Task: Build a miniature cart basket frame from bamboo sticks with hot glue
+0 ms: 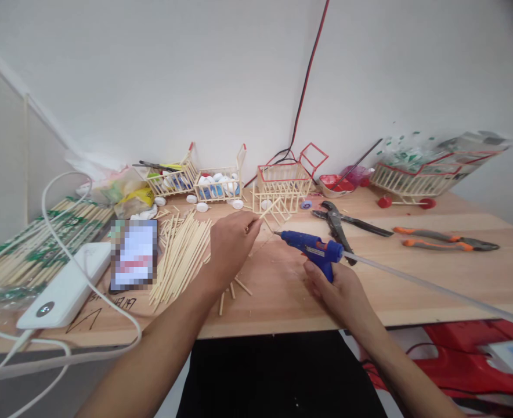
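Observation:
My right hand (341, 290) is wrapped round the handle of a blue hot glue gun (306, 241). Its nozzle points left, close to my left hand, and a long translucent glue stick (417, 278) runs out of its back end. The fingers of my left hand (234, 244) are pinched on a thin wooden stick (269, 209). This stick overlaps a small frame of glued sticks (286, 203), so I cannot tell whether they are joined. Behind stands a stick-built cart (285, 173) with a red rim. Left of my forearm lies a pile of loose wooden sticks (180, 255).
Two filled mini carts, one a white-wheeled cart (219, 184), stand by the wall. At right are a larger cart (413, 180), red paint dish (335, 184), black pliers (337, 223) and orange-handled pliers (450, 239). At left lie a phone (134, 252), power bank (67, 284) and packaged sticks (51, 238).

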`<act>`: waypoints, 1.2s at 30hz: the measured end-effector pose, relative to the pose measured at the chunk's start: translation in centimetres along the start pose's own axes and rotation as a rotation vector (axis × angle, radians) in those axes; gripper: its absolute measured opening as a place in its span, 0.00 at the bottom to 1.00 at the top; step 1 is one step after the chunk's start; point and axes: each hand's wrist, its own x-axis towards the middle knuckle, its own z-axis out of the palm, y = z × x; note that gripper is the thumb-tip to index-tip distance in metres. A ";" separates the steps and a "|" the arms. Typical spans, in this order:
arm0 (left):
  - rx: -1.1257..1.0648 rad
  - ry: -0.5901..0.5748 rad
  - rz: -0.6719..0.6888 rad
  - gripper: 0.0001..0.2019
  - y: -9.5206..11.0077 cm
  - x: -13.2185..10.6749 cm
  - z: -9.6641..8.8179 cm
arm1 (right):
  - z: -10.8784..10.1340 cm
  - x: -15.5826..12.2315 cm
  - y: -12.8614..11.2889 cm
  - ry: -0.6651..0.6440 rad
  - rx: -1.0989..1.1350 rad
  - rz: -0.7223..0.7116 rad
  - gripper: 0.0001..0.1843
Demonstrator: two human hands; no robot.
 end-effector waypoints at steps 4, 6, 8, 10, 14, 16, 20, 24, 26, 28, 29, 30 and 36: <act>0.005 0.000 -0.007 0.07 0.0 0.0 0.0 | 0.0 0.0 0.0 -0.033 -0.031 -0.004 0.22; 0.007 -0.002 -0.006 0.07 0.0 0.0 0.0 | 0.0 0.0 0.0 -0.029 -0.040 0.001 0.22; 0.002 -0.004 -0.007 0.07 0.0 0.0 0.0 | 0.0 0.0 0.1 -0.031 -0.050 0.015 0.23; -0.003 -0.006 -0.005 0.07 0.0 0.0 0.0 | 0.0 0.0 0.1 -0.039 -0.054 0.027 0.23; -0.006 0.001 0.000 0.07 -0.1 0.0 0.0 | 0.0 0.0 0.2 -0.047 -0.044 0.032 0.23; -0.004 0.002 -0.001 0.07 -0.1 0.0 0.0 | 0.0 0.0 0.2 -0.038 -0.041 0.038 0.23; -0.003 -0.005 -0.002 0.06 -0.1 0.0 0.0 | 0.1 -0.1 0.2 -0.032 -0.033 0.075 0.24; -0.010 -0.014 -0.009 0.06 -0.1 0.0 0.0 | 0.0 -0.1 0.1 -0.035 -0.037 0.076 0.24; -0.010 -0.016 -0.011 0.06 -0.1 -0.1 0.0 | 0.0 0.0 0.1 -0.035 -0.039 0.070 0.24; -0.010 -0.017 -0.011 0.06 0.0 -0.1 0.0 | 0.0 0.0 0.2 -0.039 -0.041 0.065 0.24; -0.009 -0.016 -0.012 0.06 0.0 -0.1 0.0 | 0.1 0.0 0.2 -0.040 -0.041 0.064 0.24; -0.007 -0.015 -0.014 0.06 0.0 -0.1 0.0 | 0.1 0.0 0.2 -0.040 -0.042 0.066 0.24; -0.003 -0.017 -0.020 0.06 0.1 0.0 -0.1 | 0.1 -0.1 0.3 -0.039 -0.029 0.064 0.24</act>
